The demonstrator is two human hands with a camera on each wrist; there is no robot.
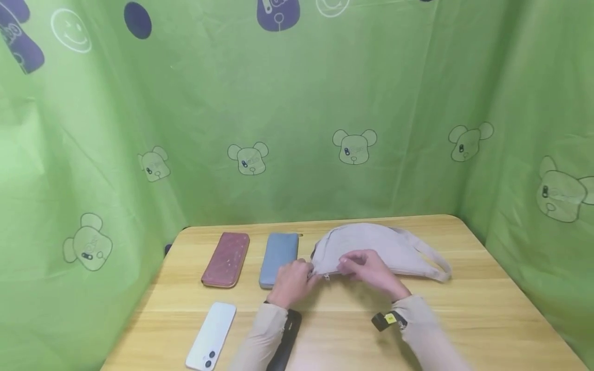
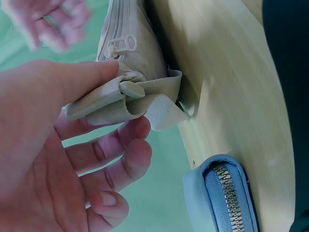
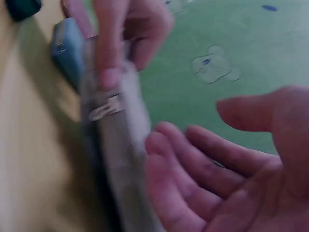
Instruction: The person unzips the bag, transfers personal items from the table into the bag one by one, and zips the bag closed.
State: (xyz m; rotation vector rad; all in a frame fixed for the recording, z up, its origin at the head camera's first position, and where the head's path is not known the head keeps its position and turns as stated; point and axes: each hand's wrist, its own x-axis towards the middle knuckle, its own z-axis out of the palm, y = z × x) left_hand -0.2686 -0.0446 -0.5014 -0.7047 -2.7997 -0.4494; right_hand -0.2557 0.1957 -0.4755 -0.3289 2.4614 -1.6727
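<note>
A light beige waist bag (image 1: pixel 366 242) with a strap lies towards the back right of the table. My left hand (image 1: pixel 292 283) pinches its left end; in the left wrist view, thumb and fingers grip the folded strap webbing (image 2: pixel 111 99) beside the zipper pull (image 2: pixel 120 46). The zipper looks closed along the part that shows. My right hand (image 1: pixel 368 270) hovers by the bag's front edge. In the right wrist view its fingers (image 3: pixel 193 179) are loosely bent and apart from the thumb, holding nothing, near the bag's zipper side (image 3: pixel 123 159).
Left of the bag lie a blue zip wallet (image 1: pixel 280 257) and a dark red wallet (image 1: pixel 226 259). Nearer me are a white phone (image 1: pixel 211 335) and a black elongated object (image 1: pixel 286 340), partly under my left forearm. Green curtains (image 1: pixel 297 103) surround the wooden table (image 1: pixel 348 330).
</note>
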